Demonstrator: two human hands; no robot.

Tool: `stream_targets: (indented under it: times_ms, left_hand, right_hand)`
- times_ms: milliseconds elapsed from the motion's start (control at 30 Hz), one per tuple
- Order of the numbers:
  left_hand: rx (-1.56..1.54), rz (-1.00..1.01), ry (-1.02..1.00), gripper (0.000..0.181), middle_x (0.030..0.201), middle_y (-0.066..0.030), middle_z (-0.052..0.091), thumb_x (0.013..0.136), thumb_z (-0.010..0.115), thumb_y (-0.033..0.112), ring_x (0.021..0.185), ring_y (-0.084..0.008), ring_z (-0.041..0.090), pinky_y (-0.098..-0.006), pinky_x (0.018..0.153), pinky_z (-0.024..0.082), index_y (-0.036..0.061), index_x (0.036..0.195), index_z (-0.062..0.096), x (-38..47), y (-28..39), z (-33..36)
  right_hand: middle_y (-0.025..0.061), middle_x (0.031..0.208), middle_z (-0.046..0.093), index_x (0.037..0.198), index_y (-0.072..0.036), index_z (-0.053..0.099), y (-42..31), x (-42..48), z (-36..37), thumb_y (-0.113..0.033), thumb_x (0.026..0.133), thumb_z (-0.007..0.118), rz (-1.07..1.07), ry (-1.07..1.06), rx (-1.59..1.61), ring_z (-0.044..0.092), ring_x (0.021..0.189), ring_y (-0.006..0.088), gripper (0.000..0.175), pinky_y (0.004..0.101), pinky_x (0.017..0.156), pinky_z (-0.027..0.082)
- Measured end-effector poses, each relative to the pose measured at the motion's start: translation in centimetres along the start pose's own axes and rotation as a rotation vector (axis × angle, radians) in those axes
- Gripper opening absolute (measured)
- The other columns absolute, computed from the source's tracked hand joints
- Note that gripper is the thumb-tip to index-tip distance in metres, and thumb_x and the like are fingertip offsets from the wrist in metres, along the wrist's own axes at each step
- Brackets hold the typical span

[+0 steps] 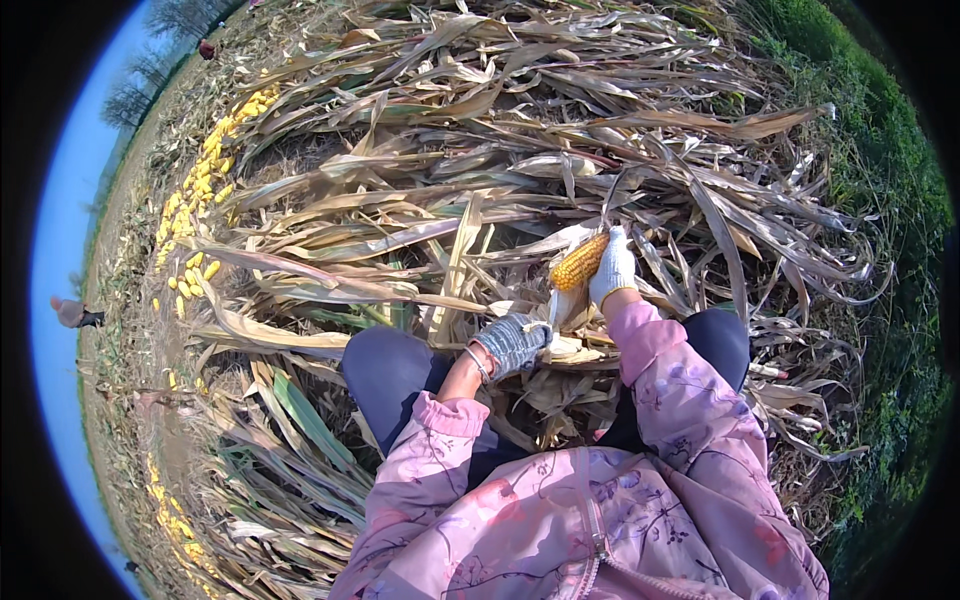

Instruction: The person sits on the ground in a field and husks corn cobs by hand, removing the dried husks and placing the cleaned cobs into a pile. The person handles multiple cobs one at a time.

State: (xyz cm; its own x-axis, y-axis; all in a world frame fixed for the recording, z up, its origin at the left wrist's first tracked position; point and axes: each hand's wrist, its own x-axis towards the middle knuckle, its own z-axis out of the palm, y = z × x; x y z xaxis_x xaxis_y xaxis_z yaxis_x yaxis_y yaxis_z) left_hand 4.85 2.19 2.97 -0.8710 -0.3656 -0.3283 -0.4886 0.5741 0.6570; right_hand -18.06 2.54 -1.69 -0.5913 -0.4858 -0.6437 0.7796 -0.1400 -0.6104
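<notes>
My right hand (615, 268), in a white knit glove, grips a yellow ear of corn (577, 264) whose kernels are bare. My left hand (517, 345), in a grey knit glove, is curled just below and to the left of the ear. Its fingers are closed on pale corn husk (556, 309) that hangs down from the ear; the fingertips are partly hidden. More dry husk (576, 354) lies below the ear, between my knees. Dry cornstalks (420, 187) with withered leaves lie in front of me.
Bare yellow ears (191, 195) form a long heap to the left, with more ears (176, 525) at lower left. Green grass (892, 315) borders the right side. A person (71, 311) stands far off at the left. More flattened stalks (285, 495) lie beside my left knee.
</notes>
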Motion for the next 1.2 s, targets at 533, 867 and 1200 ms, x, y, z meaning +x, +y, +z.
stream_targets:
  times_ms: [533, 867, 1200]
  left_hand:
    - [-0.637, 0.102, 0.567, 0.034, 0.097, -0.0088, 0.068, 0.091, 0.069, 0.005, 0.081, -0.0153, 0.063, -0.0293, 0.075, 0.055, -0.0055, 0.122, 0.059, -0.3, 5.3, -6.3]
    - [-1.140, -0.086, 0.195, 0.028, 0.087, -0.0035, 0.066, 0.093, 0.071, 0.014, 0.069, -0.0116, 0.061, -0.0253, 0.062, 0.051, -0.0005, 0.116, 0.062, 2.5, 2.1, -7.4]
    - [-1.619, -0.200, 0.389, 0.030, 0.108, -0.0134, 0.068, 0.100, 0.061, 0.021, 0.092, -0.0299, 0.070, -0.0416, 0.081, 0.062, 0.0022, 0.123, 0.059, 4.8, -0.3, -6.5]
  right_hand:
    - [0.0045, 0.085, 0.062, 0.102, -0.006, 0.062, -5.6, -10.9, 7.8, -0.032, 0.104, 0.053, -0.096, -0.684, -0.134, 0.060, 0.077, 0.0159, 0.028, 0.0329, 0.070, 0.051]
    - [0.0105, 0.099, 0.067, 0.110, 0.001, 0.063, -6.1, -6.0, 8.3, -0.014, 0.101, 0.052, -0.078, -0.746, -0.219, 0.066, 0.089, 0.0220, 0.020, 0.0371, 0.082, 0.056]
    - [0.0084, 0.100, 0.068, 0.110, 0.000, 0.064, -4.5, -3.3, 11.1, -0.011, 0.100, 0.054, -0.120, -0.661, -0.090, 0.066, 0.091, 0.0198, 0.018, 0.0332, 0.083, 0.054]
